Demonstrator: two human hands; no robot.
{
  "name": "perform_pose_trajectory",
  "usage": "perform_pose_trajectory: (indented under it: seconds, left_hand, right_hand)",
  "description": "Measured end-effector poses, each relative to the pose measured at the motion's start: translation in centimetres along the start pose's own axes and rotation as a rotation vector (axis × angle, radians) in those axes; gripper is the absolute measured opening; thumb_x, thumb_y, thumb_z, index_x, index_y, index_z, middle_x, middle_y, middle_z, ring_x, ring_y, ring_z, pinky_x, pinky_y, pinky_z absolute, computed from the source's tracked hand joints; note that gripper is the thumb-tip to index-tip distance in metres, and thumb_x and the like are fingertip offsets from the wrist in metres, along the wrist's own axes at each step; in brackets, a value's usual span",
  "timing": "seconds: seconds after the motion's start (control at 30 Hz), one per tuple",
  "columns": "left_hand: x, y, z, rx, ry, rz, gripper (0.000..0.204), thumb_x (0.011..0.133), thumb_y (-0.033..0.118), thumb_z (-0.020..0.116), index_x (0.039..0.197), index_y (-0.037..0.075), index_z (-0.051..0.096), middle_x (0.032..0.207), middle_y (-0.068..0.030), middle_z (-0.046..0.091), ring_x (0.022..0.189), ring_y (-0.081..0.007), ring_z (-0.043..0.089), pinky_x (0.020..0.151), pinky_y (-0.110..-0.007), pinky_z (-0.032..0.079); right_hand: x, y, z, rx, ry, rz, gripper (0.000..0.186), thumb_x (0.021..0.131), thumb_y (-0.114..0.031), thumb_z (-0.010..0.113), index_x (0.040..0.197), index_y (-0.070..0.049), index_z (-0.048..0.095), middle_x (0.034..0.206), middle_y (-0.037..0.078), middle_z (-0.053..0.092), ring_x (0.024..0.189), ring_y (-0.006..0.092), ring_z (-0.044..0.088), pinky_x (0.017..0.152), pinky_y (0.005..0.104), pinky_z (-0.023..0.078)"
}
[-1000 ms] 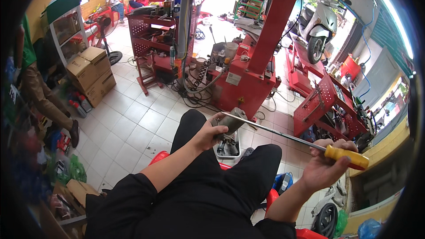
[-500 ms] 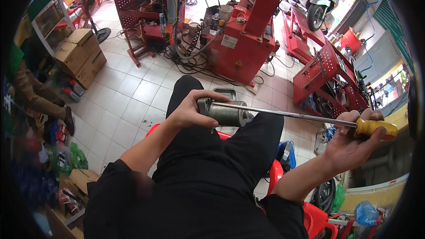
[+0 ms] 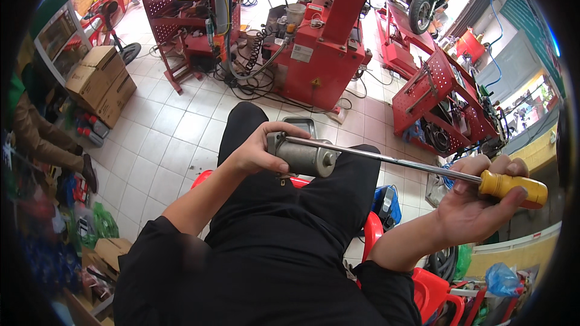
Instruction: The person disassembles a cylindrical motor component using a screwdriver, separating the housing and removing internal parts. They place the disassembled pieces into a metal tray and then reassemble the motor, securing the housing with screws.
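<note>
My left hand (image 3: 261,150) is closed around one end of a grey metal cylinder, which looks like a small electric motor (image 3: 305,158), held above my lap. Its other end, with a round raised hub, faces right. In my right hand (image 3: 477,199) is a long screwdriver (image 3: 513,189) with a yellow handle. The steel shaft runs leftward across the top of the motor, and its tip reaches the end by my left fingers. Whether the tip sits in a screw there is hidden.
Past my knees, a metal tray (image 3: 300,125) lies on the tiled floor. Ahead stand a red machine (image 3: 317,75) with cables around its base and a red perforated cart (image 3: 423,96). Cardboard boxes (image 3: 103,87) and another person's legs (image 3: 45,139) are at left. Red plastic chairs (image 3: 426,293) are beside me.
The motor has turned slightly, so its hub end shows more. The screwdriver's handle has dropped a little lower and to the right. Both hands keep their hold.
</note>
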State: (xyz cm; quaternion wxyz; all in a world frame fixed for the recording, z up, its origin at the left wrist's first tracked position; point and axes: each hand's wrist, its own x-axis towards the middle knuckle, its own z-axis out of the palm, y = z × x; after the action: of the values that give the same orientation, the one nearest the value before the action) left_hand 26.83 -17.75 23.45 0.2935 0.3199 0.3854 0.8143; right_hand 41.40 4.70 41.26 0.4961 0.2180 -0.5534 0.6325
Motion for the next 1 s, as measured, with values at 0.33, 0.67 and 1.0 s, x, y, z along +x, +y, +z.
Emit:
perform_pose_trajectory:
  seconds: [0.33,0.67,1.0]
  left_hand:
    - [0.5,0.0,0.1,0.031,-0.033,-0.023,0.067,0.05,0.007,0.082,0.111,-0.006,0.058,0.104,-0.0138,0.063,0.095,-0.0191,0.062,0.089,-0.031,0.047]
    - [0.7,0.2,0.5,0.253,0.003,-0.065,0.066,0.052,0.006,0.081,0.111,-0.008,0.057,0.102,-0.014,0.064,0.092,-0.0179,0.062,0.083,-0.03,0.049]
    - [2.0,-1.8,0.8,0.304,0.125,-0.042,0.064,0.055,0.006,0.078,0.115,-0.004,0.058,0.105,-0.0112,0.062,0.096,-0.0159,0.059,0.089,-0.029,0.045]
  right_hand:
    - [0.1,0.2,0.6,-0.12,0.174,0.028,0.036,0.093,-0.036,0.046,0.101,-0.002,0.04,0.066,0.005,0.039,0.038,0.0178,0.044,0.036,0.0285,0.039]
    - [1.4,3.0,0.1,-0.288,0.49,0.147,0.033,0.083,-0.029,0.066,0.092,-0.003,0.047,0.072,0.004,0.049,0.037,0.0141,0.047,0.034,0.0239,0.038]
    - [2.3,6.1,-1.9,-0.289,0.541,0.293,0.037,0.077,-0.034,0.072,0.081,-0.007,0.047,0.059,0.001,0.047,0.042,0.0098,0.048,0.037,0.0222,0.04]
